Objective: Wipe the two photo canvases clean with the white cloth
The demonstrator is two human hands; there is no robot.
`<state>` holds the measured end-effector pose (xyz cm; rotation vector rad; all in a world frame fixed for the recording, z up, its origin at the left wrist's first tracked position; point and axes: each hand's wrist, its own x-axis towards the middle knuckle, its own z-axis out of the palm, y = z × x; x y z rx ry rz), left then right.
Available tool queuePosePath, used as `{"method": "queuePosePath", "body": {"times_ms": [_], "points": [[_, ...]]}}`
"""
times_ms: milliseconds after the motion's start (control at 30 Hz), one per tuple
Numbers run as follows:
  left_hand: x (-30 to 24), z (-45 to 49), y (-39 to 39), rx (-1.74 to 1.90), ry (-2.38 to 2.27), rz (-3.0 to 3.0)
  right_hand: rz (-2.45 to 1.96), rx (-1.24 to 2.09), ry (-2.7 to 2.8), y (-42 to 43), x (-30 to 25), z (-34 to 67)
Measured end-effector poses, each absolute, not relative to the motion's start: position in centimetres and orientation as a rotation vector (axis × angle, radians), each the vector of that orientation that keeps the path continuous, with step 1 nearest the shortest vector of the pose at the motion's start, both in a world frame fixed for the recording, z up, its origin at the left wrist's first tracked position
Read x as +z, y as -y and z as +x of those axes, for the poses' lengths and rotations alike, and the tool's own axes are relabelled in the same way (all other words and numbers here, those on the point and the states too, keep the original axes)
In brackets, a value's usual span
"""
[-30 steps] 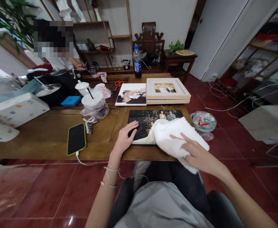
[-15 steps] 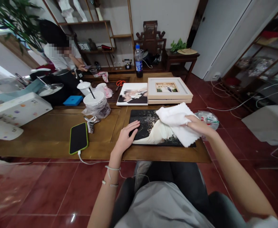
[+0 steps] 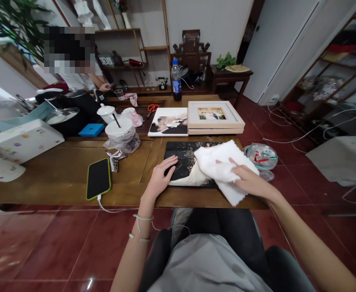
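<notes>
A dark photo panel with a pale, dress-like shape lies flat near the front edge of the wooden table. My left hand rests on its left edge, fingers stretched out and holding nothing. In my right hand is a white towel, bunched under the fingers and spread over the right part of the panel. The towel hides that side of the picture, and one corner hangs toward the table's front edge.
Behind the panel lie a white-edged photo print and light wooden frames. A phone on a cable, a lidded cup, orange-handled scissors and a bottle stand around. A person sits at the far left.
My right hand has drawn the towel a little toward me and left, covering more of the pale shape. My left hand stays on the panel's left edge.
</notes>
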<state>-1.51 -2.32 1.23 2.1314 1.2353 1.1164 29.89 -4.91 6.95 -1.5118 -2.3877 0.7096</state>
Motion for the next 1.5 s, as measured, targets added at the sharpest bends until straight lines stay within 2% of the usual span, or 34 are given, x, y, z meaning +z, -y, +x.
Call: {"method": "queuePosePath", "body": {"times_ms": [200,367,700,900,1067,1267,1500], "points": [[1.5,-1.5,2.4,1.095,-1.249,2.133,-1.328,0.892,2.549,10.3,8.0,28.9],[1.6,-1.5,2.4,1.079,-1.249,2.139,-1.363,0.9,2.533,7.9,7.9,28.9],[1.5,-1.6,2.4,1.083,-1.245,2.14,-1.333,0.402,2.478,-2.9,5.5,27.3],[1.5,-1.6,2.3,1.09,-1.235,2.138,-1.266,0.106,2.572,-2.7,4.7,26.0],[1.5,-1.5,2.4,1.093,-1.239,2.14,-1.181,0.158,2.616,2.6,5.0,25.4],[1.4,-1.5,2.4,1.091,-1.235,2.14,-0.997,0.375,2.702,8.5,6.0,24.6],[1.5,-1.5,2.5,1.089,-1.246,2.133,-1.031,0.395,2.657,6.2,6.3,25.2]]}}
